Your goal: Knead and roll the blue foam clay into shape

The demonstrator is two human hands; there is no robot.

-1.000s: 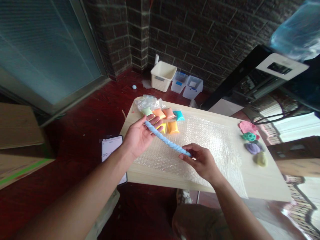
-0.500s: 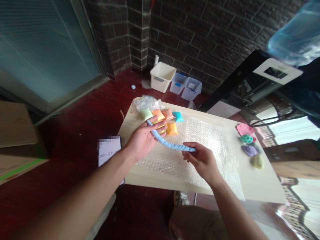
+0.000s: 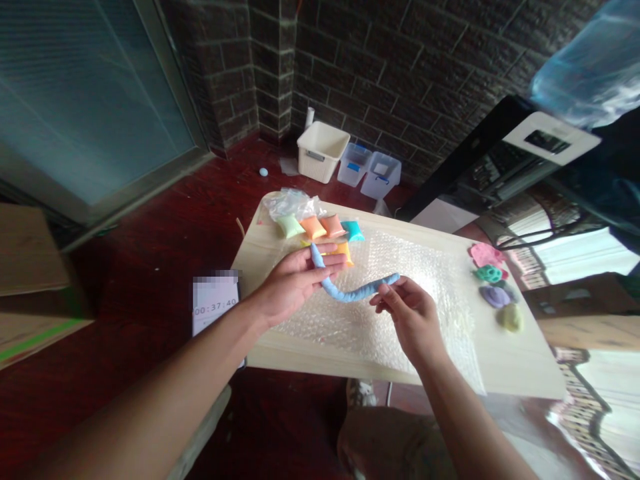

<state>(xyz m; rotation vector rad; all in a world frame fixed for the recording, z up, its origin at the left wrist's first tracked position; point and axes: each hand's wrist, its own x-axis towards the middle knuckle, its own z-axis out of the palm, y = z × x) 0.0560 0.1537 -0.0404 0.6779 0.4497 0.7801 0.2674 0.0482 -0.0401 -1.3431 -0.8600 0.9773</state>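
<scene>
A light-blue modelling-clay rope (image 3: 350,295), twisted along its length, sags in a U shape between my two hands above the table. My left hand (image 3: 290,283) is palm up with its fingers stretched out, and holds one end between thumb and fingers; that tip sticks up past the fingers. The other end is pinched between the thumb and fingers of my right hand (image 3: 407,310), its tip showing beyond them. Beneath both hands lies a sheet of bubble wrap (image 3: 415,293). Behind my left hand are packs of clay, including a green one (image 3: 289,227) and a teal one (image 3: 353,231).
Shaped clay pieces, one pink (image 3: 487,255) and one purple (image 3: 495,296), sit along the right side of the table (image 3: 525,367). A phone (image 3: 216,300) showing a timer is at the left edge. Storage bins (image 3: 323,157) stand on the floor by the brick wall.
The clay rope has bent more deeply, its ends now raised. My right hand has tilted its end upward, and my left hand has moved slightly right and lower.
</scene>
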